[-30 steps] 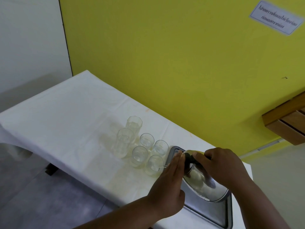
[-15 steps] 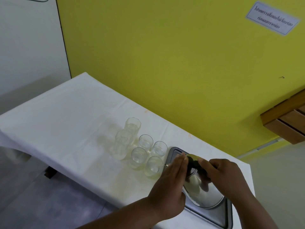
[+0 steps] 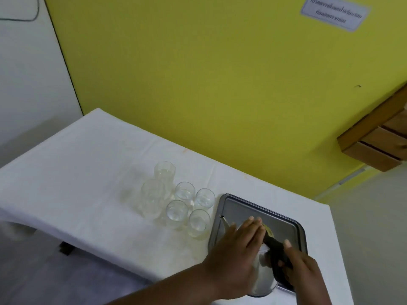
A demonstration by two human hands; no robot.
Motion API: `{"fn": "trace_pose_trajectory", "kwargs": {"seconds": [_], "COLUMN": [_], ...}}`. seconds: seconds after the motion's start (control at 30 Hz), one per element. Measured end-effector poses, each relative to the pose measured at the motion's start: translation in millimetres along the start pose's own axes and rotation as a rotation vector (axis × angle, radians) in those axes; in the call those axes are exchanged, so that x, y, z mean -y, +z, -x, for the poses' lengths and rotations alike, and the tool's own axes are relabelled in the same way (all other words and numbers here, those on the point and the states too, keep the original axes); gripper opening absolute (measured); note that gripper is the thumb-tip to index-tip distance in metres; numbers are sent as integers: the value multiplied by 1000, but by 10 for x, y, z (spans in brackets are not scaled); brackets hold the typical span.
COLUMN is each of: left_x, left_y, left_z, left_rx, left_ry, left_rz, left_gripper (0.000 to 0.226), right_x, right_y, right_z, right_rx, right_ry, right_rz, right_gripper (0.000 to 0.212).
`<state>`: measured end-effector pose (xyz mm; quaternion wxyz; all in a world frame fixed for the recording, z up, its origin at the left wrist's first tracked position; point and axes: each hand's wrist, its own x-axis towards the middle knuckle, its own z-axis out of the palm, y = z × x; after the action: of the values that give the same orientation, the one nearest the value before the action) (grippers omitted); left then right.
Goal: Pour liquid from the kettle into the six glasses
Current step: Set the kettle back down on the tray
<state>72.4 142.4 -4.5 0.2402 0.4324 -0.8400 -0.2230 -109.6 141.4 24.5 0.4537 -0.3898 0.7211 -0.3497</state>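
Observation:
A shiny metal kettle (image 3: 263, 280) with a black handle stands on a grey metal tray (image 3: 240, 205) at the table's right end; its thin spout (image 3: 224, 220) points left toward the glasses. My right hand (image 3: 304, 274) grips the black handle. My left hand (image 3: 237, 256) lies flat against the kettle's left side and lid. Several clear glasses stand clustered left of the tray: two tall ones (image 3: 164, 172) (image 3: 152, 198) and small tumblers, the nearest (image 3: 198, 223) beside the tray's edge. Most hold some clear liquid.
The table (image 3: 77, 172) wears a white cloth and stands against a yellow wall (image 3: 198, 73). A wooden shelf (image 3: 378, 142) juts from the wall at right. A paper sign (image 3: 334, 14) hangs top right. The floor drops away past the table's near edge.
The kettle has come back from the glasses, tipping upright and settling lower on the tray. Both hands moved right and toward me with it.

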Motion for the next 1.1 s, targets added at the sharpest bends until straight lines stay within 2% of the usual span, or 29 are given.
{"fn": "trace_pose_trajectory", "kwargs": {"seconds": [0.1,0.3,0.43,0.63,0.77,0.97,1.03,1.1], "left_x": [-76,-95,-70,54,171,176,165,157], "left_y": [1,128,220,405,497,558,549,540], "left_z": [-171,-678,-1025,-1277,-1299,-1243,-1230,-1226], "left_rx": [30,99,273,400,424,404,403,404], "left_ry": [20,100,128,200,240,268,271,274], "left_rz": [-63,-228,-391,-477,-486,-527,-536,-541], "left_gripper": [69,66,71,91,94,89,87,88], "right_x": [-81,-185,-389,-562,-683,-883,-922,-969], "right_y": [-57,-60,31,120,167,171,137,87], "right_z": [-19,-14,-129,-316,-410,-533,-544,-544], "right_rx": [-54,-61,-11,71,87,78,91,65], "right_ry": [8,-32,-58,-16,16,28,-17,-108], "right_rz": [-78,-262,-288,-366,-380,-300,-204,2], "right_gripper": [59,39,20,25,27,21,19,18]}}
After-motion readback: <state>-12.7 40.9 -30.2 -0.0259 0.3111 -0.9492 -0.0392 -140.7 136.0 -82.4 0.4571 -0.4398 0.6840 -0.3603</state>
